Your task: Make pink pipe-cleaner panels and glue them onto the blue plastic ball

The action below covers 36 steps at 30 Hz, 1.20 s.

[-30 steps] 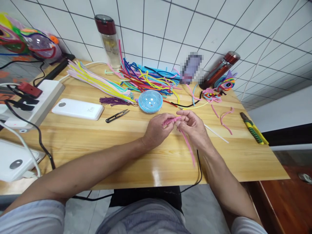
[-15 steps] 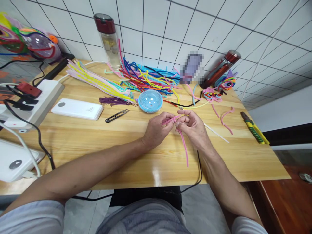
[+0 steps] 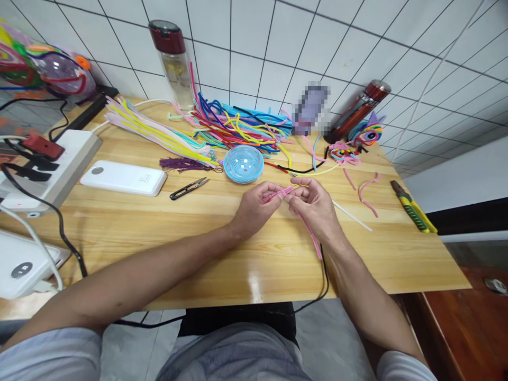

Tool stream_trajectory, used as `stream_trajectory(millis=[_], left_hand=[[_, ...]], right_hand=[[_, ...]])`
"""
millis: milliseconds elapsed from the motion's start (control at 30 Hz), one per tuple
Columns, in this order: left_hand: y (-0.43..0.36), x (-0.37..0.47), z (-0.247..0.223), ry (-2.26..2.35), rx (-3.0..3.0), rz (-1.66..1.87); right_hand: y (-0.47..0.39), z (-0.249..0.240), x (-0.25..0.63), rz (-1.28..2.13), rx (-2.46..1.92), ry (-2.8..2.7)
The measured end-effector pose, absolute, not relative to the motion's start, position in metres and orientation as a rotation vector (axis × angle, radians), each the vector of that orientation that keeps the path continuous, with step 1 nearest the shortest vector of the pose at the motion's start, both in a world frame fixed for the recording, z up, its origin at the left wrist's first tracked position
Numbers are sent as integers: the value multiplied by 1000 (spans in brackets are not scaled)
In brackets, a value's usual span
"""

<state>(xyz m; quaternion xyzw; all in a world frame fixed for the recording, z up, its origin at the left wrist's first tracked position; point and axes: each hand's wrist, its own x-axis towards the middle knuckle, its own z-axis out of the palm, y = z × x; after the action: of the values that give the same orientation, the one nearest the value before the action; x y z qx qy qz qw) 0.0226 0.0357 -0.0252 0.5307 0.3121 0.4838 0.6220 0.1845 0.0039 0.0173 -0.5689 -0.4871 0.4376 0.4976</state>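
A pink fuzzy strand (image 3: 310, 232) is held low over the tabletop (image 3: 222, 275): its bunched part is clasped by the curled left hand (image 3: 256, 209), while it is pinched between thumb and fingers by the right hand (image 3: 315, 206), its tail left dangling. Just beyond, a blue bowl (image 3: 243, 179) is seen, with black snips (image 3: 186, 190) laid to its left. Farther back, colorful strands (image 3: 238, 127) are heaped. The wooden surface is backed by a white tiled wall (image 3: 254, 26).
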Motion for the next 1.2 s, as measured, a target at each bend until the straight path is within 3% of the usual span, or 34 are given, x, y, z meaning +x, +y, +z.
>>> stream_trajectory(millis=[1200], left_hand=[[46,24,-22,717,1027,977]], right_hand=[[7,15,195,999,-1431,-1296]])
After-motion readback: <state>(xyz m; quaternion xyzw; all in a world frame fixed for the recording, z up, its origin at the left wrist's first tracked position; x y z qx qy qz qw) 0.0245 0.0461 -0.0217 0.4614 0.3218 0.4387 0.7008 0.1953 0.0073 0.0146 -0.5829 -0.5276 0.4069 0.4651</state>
